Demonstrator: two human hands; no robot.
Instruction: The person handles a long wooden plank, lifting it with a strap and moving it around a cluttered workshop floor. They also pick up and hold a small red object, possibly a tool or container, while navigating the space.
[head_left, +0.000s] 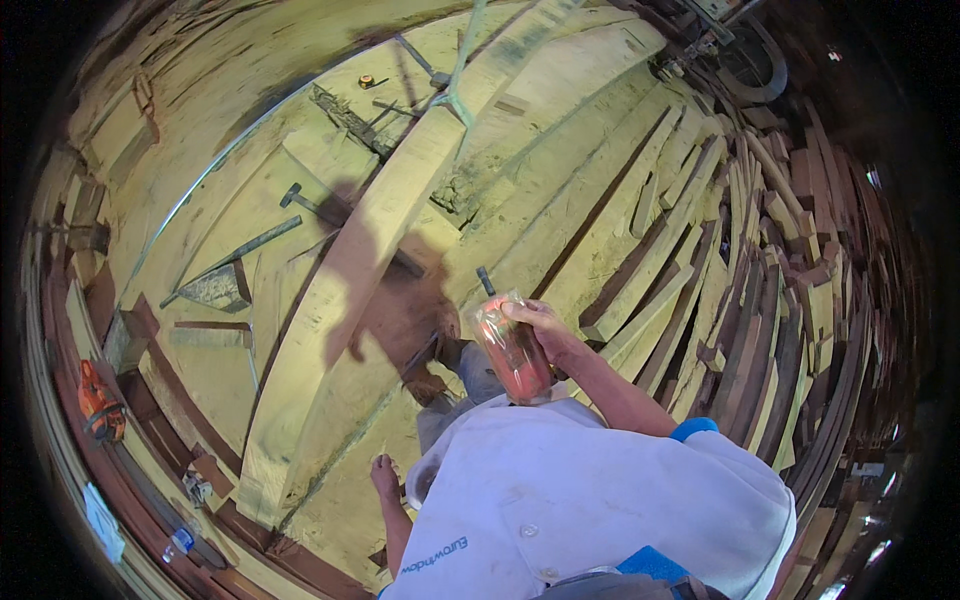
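1. My right grip (541, 324) is closed on a red-orange bundle in clear plastic (516, 358): the thumb presses on the wrap near the far end, and the other fingers are mostly hidden, so I cannot tell how far they reach beneath.
2. The bundle is held up in front of my white shirt (600, 465). From my right grip, most of its length extends leftward and back toward my body.
3. Its long axis slants: the far end points ahead and a little left, while the near end comes back right, close to the shirt. I cannot tell whether that end touches the cloth.
4. My left grip (384, 475) hangs low on the other side, well apart from the bundle. It seems to carry nothing, though I cannot tell whether its fingers are spread or curled.
5. So the right is clearly the nearer hand; the left has open space between it and the wrap.
6. Just beyond the bundle's far end shows a short dark handle (485, 280). A long curved timber (365, 265) lies further left, with pale slats (650, 280) to the right.
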